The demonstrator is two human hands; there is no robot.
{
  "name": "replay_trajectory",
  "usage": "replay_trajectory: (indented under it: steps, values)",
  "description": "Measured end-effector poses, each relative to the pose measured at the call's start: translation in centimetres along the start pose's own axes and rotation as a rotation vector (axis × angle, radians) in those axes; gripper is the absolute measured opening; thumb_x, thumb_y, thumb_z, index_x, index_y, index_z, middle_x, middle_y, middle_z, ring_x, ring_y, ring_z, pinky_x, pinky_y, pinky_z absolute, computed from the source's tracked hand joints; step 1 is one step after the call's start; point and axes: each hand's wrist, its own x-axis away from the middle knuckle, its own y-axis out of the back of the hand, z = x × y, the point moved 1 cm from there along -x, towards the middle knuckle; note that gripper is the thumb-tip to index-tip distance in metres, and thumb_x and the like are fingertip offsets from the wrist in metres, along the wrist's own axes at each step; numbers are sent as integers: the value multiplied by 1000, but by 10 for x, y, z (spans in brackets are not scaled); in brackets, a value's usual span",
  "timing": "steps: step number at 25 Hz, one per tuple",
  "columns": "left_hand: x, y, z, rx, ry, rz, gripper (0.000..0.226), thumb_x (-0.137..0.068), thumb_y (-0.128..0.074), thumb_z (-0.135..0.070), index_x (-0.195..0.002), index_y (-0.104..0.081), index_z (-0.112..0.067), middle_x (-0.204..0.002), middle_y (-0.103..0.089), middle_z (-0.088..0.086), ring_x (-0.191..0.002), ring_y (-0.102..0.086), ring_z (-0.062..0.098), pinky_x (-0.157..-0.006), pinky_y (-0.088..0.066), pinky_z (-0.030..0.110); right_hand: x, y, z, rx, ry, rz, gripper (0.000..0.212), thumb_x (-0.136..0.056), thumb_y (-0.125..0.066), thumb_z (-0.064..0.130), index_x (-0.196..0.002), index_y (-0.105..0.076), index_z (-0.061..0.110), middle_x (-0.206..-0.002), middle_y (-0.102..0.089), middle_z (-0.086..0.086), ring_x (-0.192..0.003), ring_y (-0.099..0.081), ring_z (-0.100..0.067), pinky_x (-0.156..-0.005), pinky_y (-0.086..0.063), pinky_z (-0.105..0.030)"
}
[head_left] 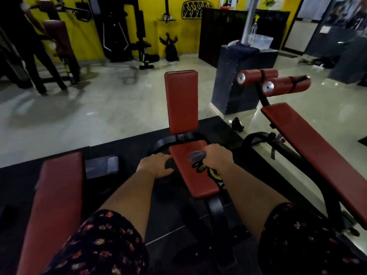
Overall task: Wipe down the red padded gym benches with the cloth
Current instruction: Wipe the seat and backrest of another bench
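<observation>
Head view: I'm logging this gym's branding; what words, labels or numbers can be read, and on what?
No text is readable.
Black emblem on the yellow wall: stylised, illegible.
Yellow-and-black graphic on the seat pad, partly under the right hand: illegible.
White notice at far right: blurred.

Dim indoor light leaves the foreground in deep shadow. The pale floor [99, 116] shows soft glare at right. Edges bend with wide-angle distortion; the background is blurred.
</observation>
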Motion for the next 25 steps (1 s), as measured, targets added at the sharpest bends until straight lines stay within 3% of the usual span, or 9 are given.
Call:
replay_trajectory:
  steps: [8, 17, 23, 25]
  values:
    - [-47, 8, 76, 77, 48, -21, 69, -90, -54, -56, -152, -31, -34, -152, -38, -1, -134, -43, 23, -103, -45, 46, -84, -21, 59, 1, 25, 50, 21, -87, -56, 23, -105, -66, 20, -104, -66, -4, -98, -64, -28, -74, -50, -33]
    - [-133, 30, 243, 218, 161, -43, 67, -94, -51, -54, -153, -29, -30, -155, -34, 2, -137, -39, 25, -105, -41, 43, -220, -47, 179, -90, 29, 48, 25, -85, -55, 21, -108, -66, 22, -103, -66, -5, -97, -64, -29, -74, -50, -34]
    - [-185, 53, 302, 119, 115, -3, 67, -94, -50, -54, -153, -28, -33, -155, -34, 0, -137, -39, 25, -104, -43, 47, -277, -52, 236, -138, 6, 59, 45, -85, -56, 18, -129, -60, 29, -121, -63, -4, -109, -62, -30, -84, -50, -37]
    - [-203, 58, 314, 92, 89, 7, 66, -94, -51, -55, -153, -28, -33, -155, -34, -1, -137, -39, 24, -105, -42, 47, -298, -51, 237, -119, -3, 61, 44, -84, -57, 18, -127, -61, 28, -120, -63, -4, -107, -62, -30, -86, -53, -39]
